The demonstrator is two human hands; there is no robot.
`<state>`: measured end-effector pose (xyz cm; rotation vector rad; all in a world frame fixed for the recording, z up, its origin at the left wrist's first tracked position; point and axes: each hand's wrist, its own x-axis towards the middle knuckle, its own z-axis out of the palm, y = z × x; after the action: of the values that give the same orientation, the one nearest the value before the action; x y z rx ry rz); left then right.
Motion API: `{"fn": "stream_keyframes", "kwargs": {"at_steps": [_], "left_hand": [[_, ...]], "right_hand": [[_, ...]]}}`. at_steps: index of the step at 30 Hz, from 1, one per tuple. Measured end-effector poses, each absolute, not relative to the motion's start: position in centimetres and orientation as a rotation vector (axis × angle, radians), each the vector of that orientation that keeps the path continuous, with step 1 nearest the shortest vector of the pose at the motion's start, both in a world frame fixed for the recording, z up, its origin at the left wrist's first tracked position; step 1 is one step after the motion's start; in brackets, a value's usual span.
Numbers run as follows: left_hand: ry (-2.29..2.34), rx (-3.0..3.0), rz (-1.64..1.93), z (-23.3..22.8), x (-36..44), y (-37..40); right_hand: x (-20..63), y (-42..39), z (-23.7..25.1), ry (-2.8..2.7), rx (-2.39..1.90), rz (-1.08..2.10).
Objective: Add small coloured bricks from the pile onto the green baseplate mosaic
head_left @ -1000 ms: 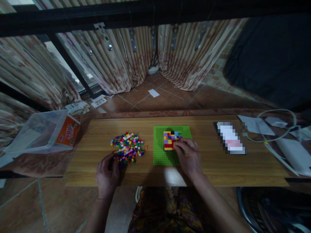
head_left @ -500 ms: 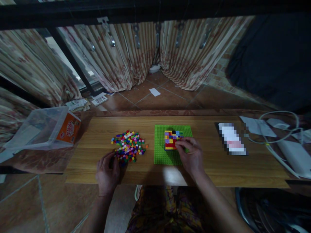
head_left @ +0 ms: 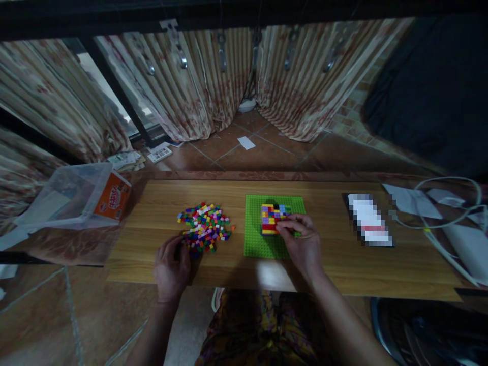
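A green studded baseplate (head_left: 253, 244) lies on the wooden table. On it stands a small block built of multicoloured toy bricks (head_left: 269, 220), with red and yellow rows along its near side. My right hand (head_left: 303, 244) rests over the baseplate's right part, thumb and forefinger pinched at the block's near right corner. Whatever is between those fingertips is hidden. To the left, a heap of loose toy bricks (head_left: 208, 226) in many colours is spread on the table. My left hand (head_left: 171, 264) lies at the heap's near left edge with its fingers curled; what they hold, if anything, is hidden.
A phone (head_left: 369, 221), its screen blurred out, lies right of the baseplate on the table (head_left: 328, 203). Beyond the right end are white cables (head_left: 438, 244) and papers. A clear plastic box (head_left: 80, 190) with an orange label stands at the left.
The view has shifted slightly, so the table's contents sit a little farther right. Both hands keep nearly the same places and poses, the right at the block and the left at the heap.
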<state>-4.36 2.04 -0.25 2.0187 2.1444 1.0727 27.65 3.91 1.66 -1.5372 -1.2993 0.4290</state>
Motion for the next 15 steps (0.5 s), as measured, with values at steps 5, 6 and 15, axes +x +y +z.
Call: {"fn": "stream_keyframes", "kwargs": {"at_steps": [5, 6, 15], "left_hand": [[2.131, 2.036, 1.090, -0.25, -4.33, 2.07], [2.136, 2.035, 1.085, -0.24, -4.32, 2.07], [2.149, 2.039, 1.065, -0.58, -4.61, 2.11]], "right_hand": [[27.60, 3.88, 1.91, -1.288, -1.526, 0.447], [27.59, 3.89, 1.92, -1.286, -1.522, 0.450], [27.62, 3.97, 1.51, -1.270, -1.501, 0.495]]}}
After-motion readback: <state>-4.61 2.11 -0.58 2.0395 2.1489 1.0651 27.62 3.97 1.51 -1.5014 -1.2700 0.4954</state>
